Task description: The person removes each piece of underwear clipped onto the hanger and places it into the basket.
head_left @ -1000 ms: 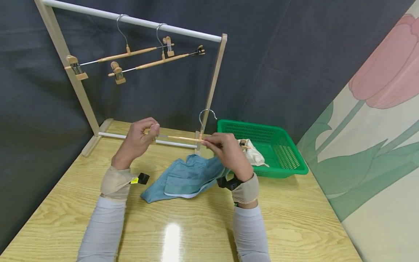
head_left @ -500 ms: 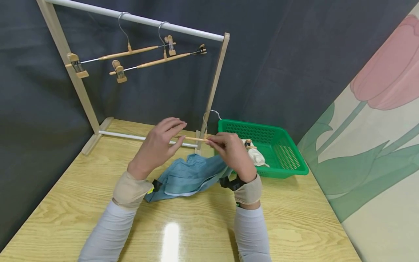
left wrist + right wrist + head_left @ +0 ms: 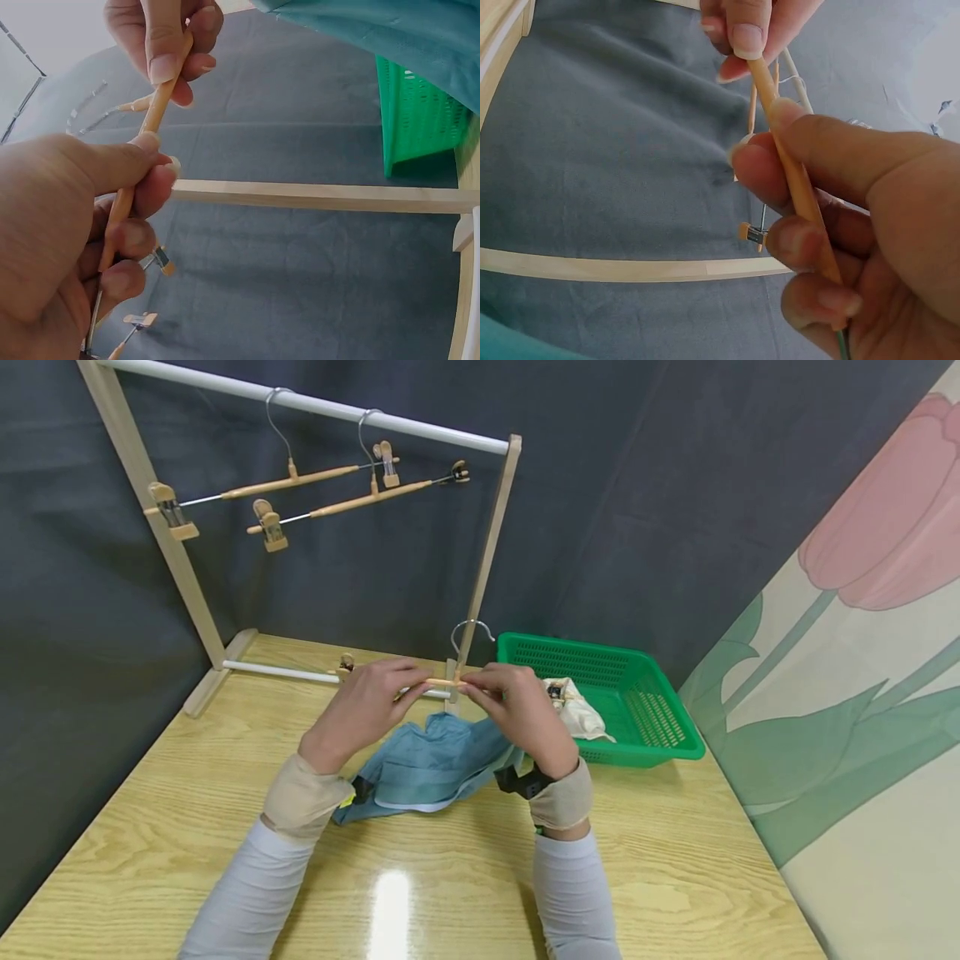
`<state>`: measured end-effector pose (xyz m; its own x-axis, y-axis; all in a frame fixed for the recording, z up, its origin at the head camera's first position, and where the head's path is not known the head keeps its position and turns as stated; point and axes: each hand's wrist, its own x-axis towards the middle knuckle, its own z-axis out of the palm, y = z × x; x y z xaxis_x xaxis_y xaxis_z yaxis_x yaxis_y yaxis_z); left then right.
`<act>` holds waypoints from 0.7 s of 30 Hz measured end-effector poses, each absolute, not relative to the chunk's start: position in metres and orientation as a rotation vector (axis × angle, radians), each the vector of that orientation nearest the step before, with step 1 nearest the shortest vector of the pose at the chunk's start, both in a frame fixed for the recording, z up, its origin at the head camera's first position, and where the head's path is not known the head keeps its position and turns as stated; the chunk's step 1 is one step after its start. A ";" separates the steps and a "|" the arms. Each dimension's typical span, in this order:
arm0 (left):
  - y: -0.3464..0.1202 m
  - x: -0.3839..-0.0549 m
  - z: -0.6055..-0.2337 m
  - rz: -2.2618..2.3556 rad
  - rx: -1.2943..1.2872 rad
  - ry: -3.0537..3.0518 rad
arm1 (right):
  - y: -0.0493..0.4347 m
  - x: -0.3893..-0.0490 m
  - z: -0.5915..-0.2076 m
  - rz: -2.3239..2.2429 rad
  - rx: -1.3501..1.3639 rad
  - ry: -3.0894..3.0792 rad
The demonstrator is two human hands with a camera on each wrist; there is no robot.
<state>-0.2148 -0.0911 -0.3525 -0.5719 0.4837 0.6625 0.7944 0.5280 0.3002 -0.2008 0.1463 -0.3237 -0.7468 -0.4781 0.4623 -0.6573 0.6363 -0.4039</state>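
Both hands hold the wooden bar of a clip hanger [image 3: 442,682], close together near its middle. My left hand [image 3: 363,706] pinches the bar with thumb and fingers, and its other fingers curl round it in the left wrist view. My right hand [image 3: 525,706] grips the bar [image 3: 799,187] just right of the hook, fingers wrapped round it. The hanger's metal hook [image 3: 472,625] points up. One clip [image 3: 345,665] shows beyond the left hand; the right end is hidden behind the right hand. A blue cloth garment [image 3: 431,768] droops below the hands, its upper right part hidden.
A rack with a white top rail [image 3: 315,408] stands at the back left. Two clip hangers [image 3: 262,489] hang from it, bearing no cloth. A green basket [image 3: 645,702] at the right holds a white cloth [image 3: 587,714] with a clip on it. A wooden tabletop [image 3: 465,885] lies beneath.
My left hand has let go near the hanger's left clip, moved right with fingers spread, and now pinches the bar beside the right hand. The right hand keeps its grip.
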 end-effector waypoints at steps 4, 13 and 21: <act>-0.094 -0.216 -0.353 -0.798 -1.020 -2.244 | 0.146 -0.198 -0.322 0.845 0.921 -2.569; -0.099 -0.217 -0.355 -0.805 -1.014 -2.213 | 0.147 -0.182 -0.312 0.830 0.883 -2.565; -0.105 -0.213 -0.349 -0.765 -1.012 -2.183 | 0.169 -0.173 -0.305 0.829 0.813 -2.408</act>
